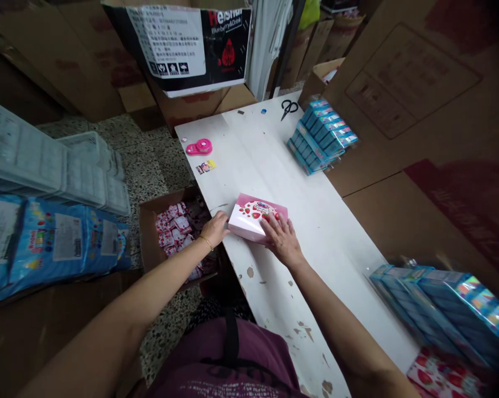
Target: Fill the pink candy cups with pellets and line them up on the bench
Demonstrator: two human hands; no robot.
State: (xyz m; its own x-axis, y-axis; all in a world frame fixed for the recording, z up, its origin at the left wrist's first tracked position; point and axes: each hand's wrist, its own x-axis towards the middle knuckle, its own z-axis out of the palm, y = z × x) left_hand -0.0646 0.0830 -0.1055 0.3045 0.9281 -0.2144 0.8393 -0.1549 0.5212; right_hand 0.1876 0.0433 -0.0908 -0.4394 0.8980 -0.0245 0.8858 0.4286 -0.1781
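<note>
A small pink and white box (249, 222) printed with strawberries lies on the white table, close to its left edge. My left hand (216, 228), a bracelet at its wrist, is closed with bent fingers at the left end of the box. Over the right end of the box reaches my right hand (283, 237), its fingers across the top and its thumb by the near side. Just below the table's left edge, an open carton (147, 229) holds many small red and white wrapped packets (177, 224).
On the white table (241, 155) lie a pink tape-like tool (200, 146), a small card (206, 167) and black scissors (289, 109). Blue wrapped packs (322, 138) stand at the right, more blue packs (436, 298) nearer me. Large cartons (415, 83) border the right side; blue bags (54, 237) are at left.
</note>
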